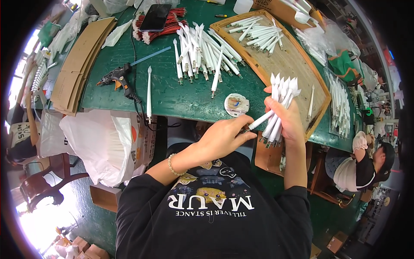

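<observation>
head | wooden tray (297, 64): loose white sticks (261, 38) | left fingers (245, 137): pinched on one stick (261, 120) | right fingers (277, 106): clamped round stick bundle (284, 91)

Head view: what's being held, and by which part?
Right hand: bundle of white sticks, around its upper-middle. Left hand: single white stick, pinched by its lower end.

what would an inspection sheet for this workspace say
Surface: green glossy tabletop, things spread across
Job's things: slim white flame-tipped sticks on the tabletop and in a wood-framed tray
Clutter: black rectangular phone on red wire bundles; black-and-orange glue gun; brown flat cardboard
Left hand: pinches one stick by its end
Right hand: grips several sticks
Cables: thin black cord from the glue gun
Surroundings: person at left, another at right
</observation>
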### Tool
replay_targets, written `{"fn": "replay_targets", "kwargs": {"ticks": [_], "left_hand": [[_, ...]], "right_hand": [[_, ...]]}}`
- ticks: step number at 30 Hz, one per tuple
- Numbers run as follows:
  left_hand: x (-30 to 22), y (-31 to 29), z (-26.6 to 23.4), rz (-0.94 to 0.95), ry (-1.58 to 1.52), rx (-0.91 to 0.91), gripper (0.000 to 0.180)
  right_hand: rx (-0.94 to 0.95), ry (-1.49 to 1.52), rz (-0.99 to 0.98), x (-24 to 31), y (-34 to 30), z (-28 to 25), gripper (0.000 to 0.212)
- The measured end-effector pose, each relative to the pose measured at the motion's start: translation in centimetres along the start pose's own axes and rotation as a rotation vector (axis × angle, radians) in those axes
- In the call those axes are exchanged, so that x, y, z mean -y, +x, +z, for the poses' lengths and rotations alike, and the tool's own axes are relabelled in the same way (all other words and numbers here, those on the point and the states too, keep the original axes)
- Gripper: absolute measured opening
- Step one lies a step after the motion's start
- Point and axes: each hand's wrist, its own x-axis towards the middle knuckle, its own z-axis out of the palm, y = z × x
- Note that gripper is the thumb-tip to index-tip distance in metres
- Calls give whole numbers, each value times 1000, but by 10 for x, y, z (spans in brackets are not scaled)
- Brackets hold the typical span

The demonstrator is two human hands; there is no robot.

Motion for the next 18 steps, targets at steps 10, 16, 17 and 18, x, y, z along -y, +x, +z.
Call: {"fn": "replay_targets", "kwargs": {"ticks": [10, 16, 17, 18], "left_hand": [[15, 3, -10, -417, -687, 367, 28], [21, 4, -15, -576, -1157, 427, 30], [23, 5, -15, -586, -1227, 428, 29], [24, 5, -15, -595, -1298, 429, 29]], "right_hand": [[217, 0, 177, 0, 3, -15, 51], [276, -29, 264, -2, 3, -25, 75], [286, -33, 263, -4, 5, -27, 75], [327, -22, 267, -7, 7, -31, 77]]}}
